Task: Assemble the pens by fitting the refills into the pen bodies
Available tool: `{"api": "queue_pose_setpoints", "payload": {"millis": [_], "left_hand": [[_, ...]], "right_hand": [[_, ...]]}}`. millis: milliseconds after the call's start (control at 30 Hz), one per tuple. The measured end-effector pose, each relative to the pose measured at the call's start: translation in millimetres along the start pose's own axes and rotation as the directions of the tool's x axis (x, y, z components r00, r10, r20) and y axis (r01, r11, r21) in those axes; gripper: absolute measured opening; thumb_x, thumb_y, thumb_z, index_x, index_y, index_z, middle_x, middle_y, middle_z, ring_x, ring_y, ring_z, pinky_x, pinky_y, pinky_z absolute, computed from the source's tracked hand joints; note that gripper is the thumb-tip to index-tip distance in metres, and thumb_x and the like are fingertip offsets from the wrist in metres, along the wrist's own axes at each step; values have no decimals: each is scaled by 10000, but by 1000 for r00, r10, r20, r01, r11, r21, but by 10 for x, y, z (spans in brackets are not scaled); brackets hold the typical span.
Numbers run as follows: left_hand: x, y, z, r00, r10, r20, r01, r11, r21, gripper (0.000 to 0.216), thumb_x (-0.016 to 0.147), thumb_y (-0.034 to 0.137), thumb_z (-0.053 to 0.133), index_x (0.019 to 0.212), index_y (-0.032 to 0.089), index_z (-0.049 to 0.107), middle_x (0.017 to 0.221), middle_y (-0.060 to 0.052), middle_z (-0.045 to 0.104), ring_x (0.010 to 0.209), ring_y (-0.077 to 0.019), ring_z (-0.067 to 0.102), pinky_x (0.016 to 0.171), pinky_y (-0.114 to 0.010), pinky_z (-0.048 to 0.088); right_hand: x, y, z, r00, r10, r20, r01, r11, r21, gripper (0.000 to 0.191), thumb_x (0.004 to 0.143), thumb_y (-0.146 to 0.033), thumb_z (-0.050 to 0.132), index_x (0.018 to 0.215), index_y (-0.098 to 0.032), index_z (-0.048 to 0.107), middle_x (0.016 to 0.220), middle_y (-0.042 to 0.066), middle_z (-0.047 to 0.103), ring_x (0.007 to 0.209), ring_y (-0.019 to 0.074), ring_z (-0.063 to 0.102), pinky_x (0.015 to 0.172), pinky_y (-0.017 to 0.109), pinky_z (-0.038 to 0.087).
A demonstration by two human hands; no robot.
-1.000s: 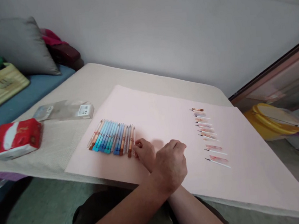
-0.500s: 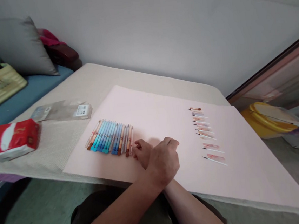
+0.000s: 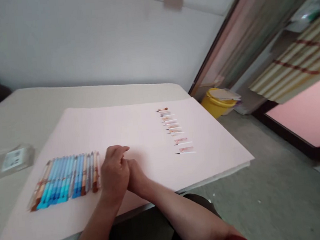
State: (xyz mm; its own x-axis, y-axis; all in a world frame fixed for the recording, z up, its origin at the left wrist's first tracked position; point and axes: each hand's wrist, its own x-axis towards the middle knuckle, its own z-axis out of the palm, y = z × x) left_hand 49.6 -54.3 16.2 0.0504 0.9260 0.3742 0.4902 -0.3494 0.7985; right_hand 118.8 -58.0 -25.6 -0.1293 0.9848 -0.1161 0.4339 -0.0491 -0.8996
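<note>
On the table lies a large pale pink sheet (image 3: 138, 126). A tight row of blue and orange pens (image 3: 66, 178) rests on its left part. My left hand (image 3: 114, 171) is just right of the pens, fingers loosely curled, and nothing shows in it. Tucked behind it is my right hand (image 3: 137, 178), whose fingers are hidden by the left hand. Farther right on the sheet, a column of small pinkish pieces with thin white tips (image 3: 175, 130) lies apart from both hands.
A clear plastic packet with a white label (image 3: 11, 160) lies on the beige table (image 3: 61, 95) left of the sheet. A yellow bucket (image 3: 217, 101) stands on the floor past the table's right corner. A grey wall is behind.
The view has swung right, so the pillow and red pack are out of sight. Both hands have drawn together, now right beside the pen row.
</note>
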Motion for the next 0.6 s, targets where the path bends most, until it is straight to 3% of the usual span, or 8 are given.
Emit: {"api": "queue_pose_setpoints", "payload": {"millis": [67,133,267,400,600], "left_hand": [[2,-25,3,998,62,0,-62,993,98,325,750,60,430,926,232,641,970,-50,558,902,-212,546,821,-333,409],[-7,-38,18,996,94,3,-93,982,162,268,795,111,437,936,232,629,970,-48,564,900,-211,551,806,-327,407],[-22,-48,72,994,97,47,-105,972,209,180,837,213,468,947,229,610,952,-45,570,862,-205,563,772,-322,407],[-28,-89,143,990,50,132,-84,961,264,173,818,333,533,924,216,603,915,-43,575,776,-196,573,681,-312,409],[-26,-162,189,985,56,161,-107,937,332,156,818,246,483,918,211,597,945,-45,588,792,-177,589,682,-292,427]], "right_hand": [[-49,64,-183,996,-87,-36,77,973,-219,147,812,-169,498,830,-174,644,847,88,695,822,237,633,696,308,434],[-99,99,-336,988,-148,-53,107,879,-466,176,856,-225,464,922,-184,621,906,82,690,805,225,641,675,310,446],[-179,174,-655,995,-95,-35,38,674,-738,202,893,-260,431,1011,-188,577,964,81,663,794,208,647,661,312,464],[-225,315,-1064,996,46,-76,-89,532,-842,213,856,-146,441,1022,-166,574,985,115,635,844,215,644,692,323,464],[-302,524,-1770,950,212,-229,-303,449,-841,286,853,-101,392,1041,-169,596,1018,124,627,949,247,622,723,332,458]]}}
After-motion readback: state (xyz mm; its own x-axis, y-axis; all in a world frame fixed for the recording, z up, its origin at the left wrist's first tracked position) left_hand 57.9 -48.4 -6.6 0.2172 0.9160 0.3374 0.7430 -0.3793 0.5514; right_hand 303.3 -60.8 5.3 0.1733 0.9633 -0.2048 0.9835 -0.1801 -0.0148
